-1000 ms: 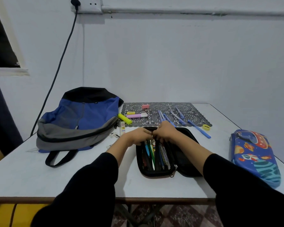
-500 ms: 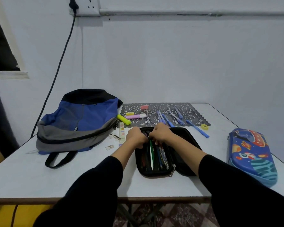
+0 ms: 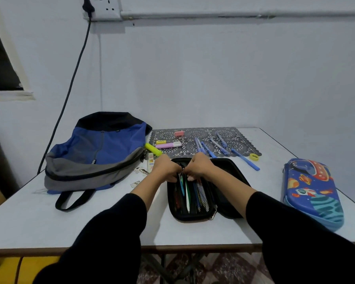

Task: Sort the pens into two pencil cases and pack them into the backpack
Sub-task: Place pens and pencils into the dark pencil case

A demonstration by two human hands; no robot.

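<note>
A black pencil case [image 3: 225, 201] lies open mid-table with several pens [image 3: 190, 196] lined up in its left half. My left hand [image 3: 165, 168] and my right hand [image 3: 199, 166] meet at the case's far end, fingers curled around the tops of the pens there. Several blue pens [image 3: 211, 147] lie loose on a patterned mat [image 3: 242, 149] behind the case. A blue and grey backpack [image 3: 94, 152] lies on the left. A blue space-print pencil case [image 3: 314, 191] lies closed on the right.
On the mat sit a pink eraser [image 3: 179, 133], a yellow eraser [image 3: 161, 142], a pink highlighter [image 3: 168, 145] and a yellow sharpener [image 3: 254, 157]. A yellow highlighter [image 3: 153, 149] leans by the backpack. A black cable [image 3: 70, 93] hangs from the wall socket.
Both hands have stayed at the far end of the black case, shifting slightly among the pens. The view has tilted a little.
</note>
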